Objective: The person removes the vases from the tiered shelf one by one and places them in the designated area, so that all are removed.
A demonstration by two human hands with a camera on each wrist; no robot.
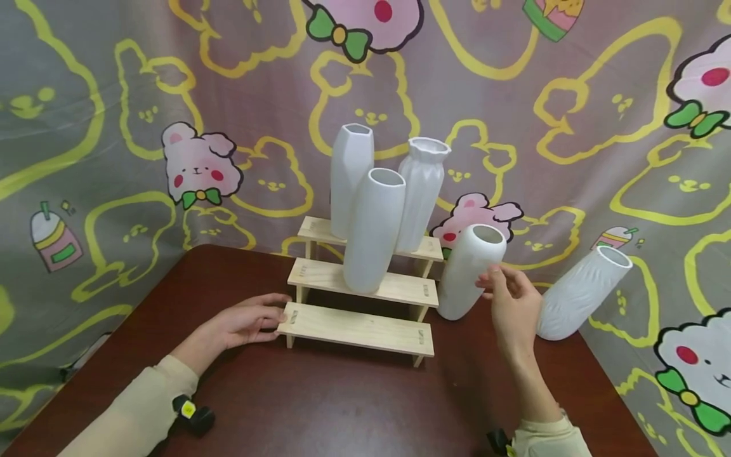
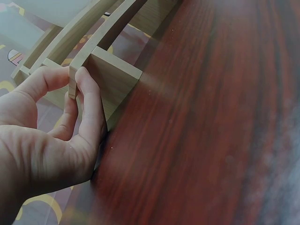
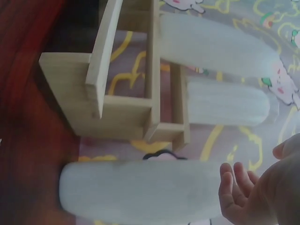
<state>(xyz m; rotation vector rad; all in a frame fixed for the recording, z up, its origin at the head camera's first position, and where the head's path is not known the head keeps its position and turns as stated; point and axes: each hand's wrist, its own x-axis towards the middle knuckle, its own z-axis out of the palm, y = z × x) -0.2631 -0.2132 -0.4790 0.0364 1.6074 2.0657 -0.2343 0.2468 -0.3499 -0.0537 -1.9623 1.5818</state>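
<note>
A light wooden three-step display stand (image 1: 360,328) stands on the table. My left hand (image 1: 248,322) pinches the left end of its lowest plank (image 2: 89,54) between thumb and fingers. My right hand (image 1: 514,311) is beside the upper part of a smooth white vase (image 1: 464,282), which stands on the table right of the stand. Its fingers (image 3: 227,187) are loosely bent near the vase's mouth, not wrapped round it; contact is unclear. Another smooth white vase (image 1: 374,235) stands on the middle step. On the top step are a faceted vase (image 1: 347,184) and a ruffled-rim vase (image 1: 421,193).
A white vase with a carved surface (image 1: 582,295) stands at the right, behind the right wrist. The dark red-brown table (image 1: 320,406) reaches back to a cartoon-printed cloth (image 1: 274,114) that hangs behind and at both sides.
</note>
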